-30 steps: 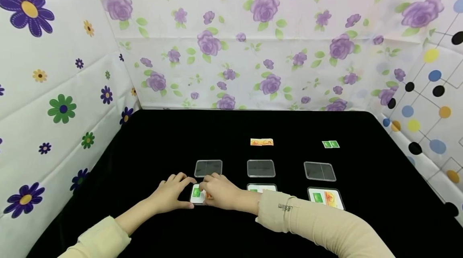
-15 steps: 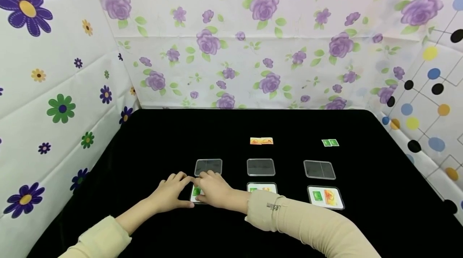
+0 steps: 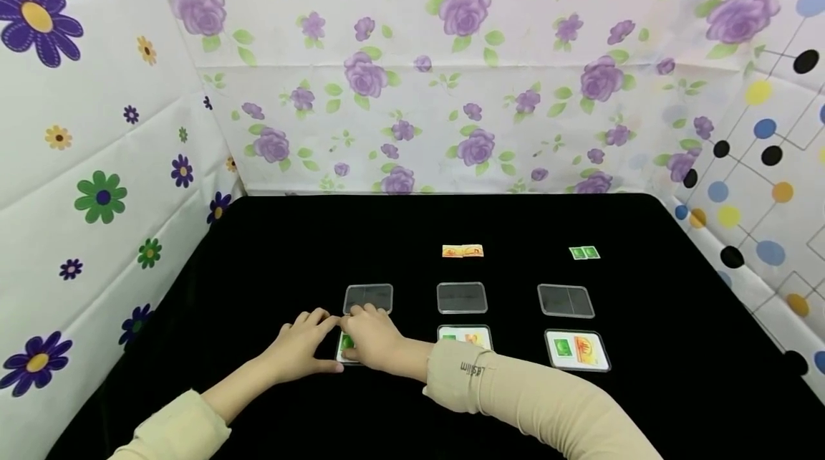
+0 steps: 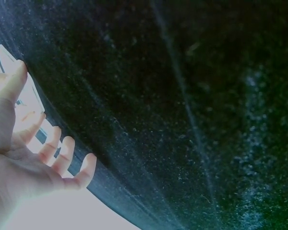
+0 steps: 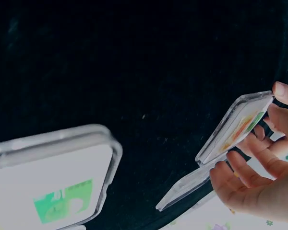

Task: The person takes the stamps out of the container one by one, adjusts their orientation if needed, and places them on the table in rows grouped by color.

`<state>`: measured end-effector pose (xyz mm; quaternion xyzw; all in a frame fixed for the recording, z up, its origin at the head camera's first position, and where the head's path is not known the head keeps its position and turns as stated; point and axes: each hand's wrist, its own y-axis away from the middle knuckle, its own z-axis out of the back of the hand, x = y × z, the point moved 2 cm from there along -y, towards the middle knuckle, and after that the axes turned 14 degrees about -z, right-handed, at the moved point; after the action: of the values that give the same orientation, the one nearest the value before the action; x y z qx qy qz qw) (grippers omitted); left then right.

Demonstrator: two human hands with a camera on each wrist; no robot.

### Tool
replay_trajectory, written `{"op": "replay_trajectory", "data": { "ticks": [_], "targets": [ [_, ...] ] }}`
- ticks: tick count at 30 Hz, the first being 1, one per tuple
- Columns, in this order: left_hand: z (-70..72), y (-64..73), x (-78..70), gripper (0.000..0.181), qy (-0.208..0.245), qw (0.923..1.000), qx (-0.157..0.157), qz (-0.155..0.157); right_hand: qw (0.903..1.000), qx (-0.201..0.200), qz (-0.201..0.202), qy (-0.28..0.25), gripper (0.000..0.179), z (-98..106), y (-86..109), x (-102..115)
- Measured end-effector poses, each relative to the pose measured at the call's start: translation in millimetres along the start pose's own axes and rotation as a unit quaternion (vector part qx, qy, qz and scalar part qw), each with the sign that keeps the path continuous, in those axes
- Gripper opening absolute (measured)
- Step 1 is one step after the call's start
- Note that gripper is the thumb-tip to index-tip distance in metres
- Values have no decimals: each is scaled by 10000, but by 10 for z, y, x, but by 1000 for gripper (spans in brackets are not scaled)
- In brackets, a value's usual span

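A shallow clear case (image 5: 236, 106) holding a white card lies between my hands. Orange print (image 5: 237, 134) and green print (image 5: 258, 119) show on its card in the right wrist view. My left hand (image 3: 293, 350) holds the case's left end, thumb at the near corner and index finger at the far one. My right hand (image 3: 376, 342) arches over the case from the right, thumb low by the green piece (image 3: 346, 342) and index fingertip close to the left one. Its other fingers bend loosely along the far edge. The hand hides most of the card in the head view.
Two more cases with cards, a middle one (image 3: 465, 333) and a right one (image 3: 576, 350), lie to the right. Behind stand three clear lids, left (image 3: 369, 294), middle (image 3: 462, 298) and right (image 3: 566, 301). Farther back are orange paper pieces (image 3: 462, 251) and green ones (image 3: 584, 253).
My right hand has slid left across the case, from the orange piece over to the green one, covering more of the card. My left hand has kept its place; the whole view has shifted slightly.
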<state>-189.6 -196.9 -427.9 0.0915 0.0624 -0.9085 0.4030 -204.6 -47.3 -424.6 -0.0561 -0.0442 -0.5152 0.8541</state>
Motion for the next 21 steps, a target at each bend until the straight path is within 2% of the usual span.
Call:
{"op": "replay_trajectory", "data": {
  "ticks": [7,11,21],
  "targets": [
    [-1,-8,4,75,19,10000,-8,17,9999,-69,-112,109,47,-19,-12,18],
    [5,-20,8,76,40,10000,39,18,9998,-22,-193,-5,44,-6,-21,22],
    [5,13,-2,73,74,9999,34,97,9987,-43,-342,-374,23,-15,-42,47]
  ]
}}
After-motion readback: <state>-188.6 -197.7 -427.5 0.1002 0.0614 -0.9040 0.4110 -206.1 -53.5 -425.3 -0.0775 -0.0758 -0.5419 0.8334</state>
